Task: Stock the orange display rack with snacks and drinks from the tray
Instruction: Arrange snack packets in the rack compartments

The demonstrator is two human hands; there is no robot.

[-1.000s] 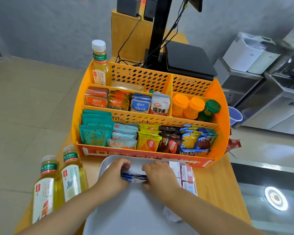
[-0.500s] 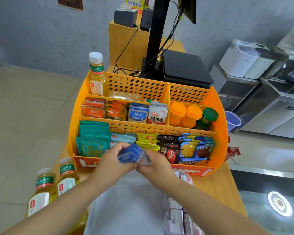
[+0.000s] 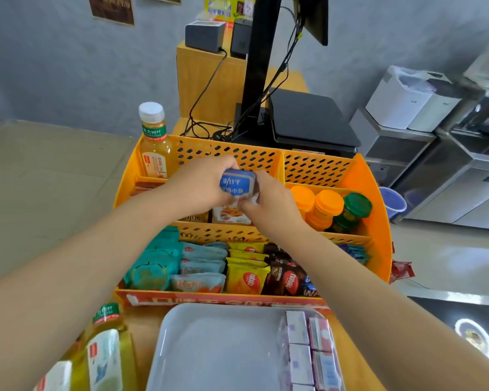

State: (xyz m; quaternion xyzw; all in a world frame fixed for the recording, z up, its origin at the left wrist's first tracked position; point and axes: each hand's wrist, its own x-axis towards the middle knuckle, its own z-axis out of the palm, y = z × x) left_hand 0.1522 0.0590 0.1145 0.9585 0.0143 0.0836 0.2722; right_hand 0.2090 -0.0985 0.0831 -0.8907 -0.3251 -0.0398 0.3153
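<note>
Here both hands meet over the middle tier of the orange display rack [image 3: 376,210]. The left hand [image 3: 206,183] and the right hand [image 3: 268,197] are each closed on a small stack of blue snack packets [image 3: 235,185], pinching it from either side above the packets already standing in that tier. To the right in the same tier stand orange-lidded jars [image 3: 316,204] and a green-lidded jar [image 3: 356,206]. A tea bottle [image 3: 154,142] stands upright in the rack's back left corner. The front tier is full of teal, yellow and dark packets. On the bench nearer the person lies the white tray [image 3: 220,348], with pink boxes [image 3: 308,348] along its right side and two bottles [image 3: 105,354] beside its left edge.
</note>
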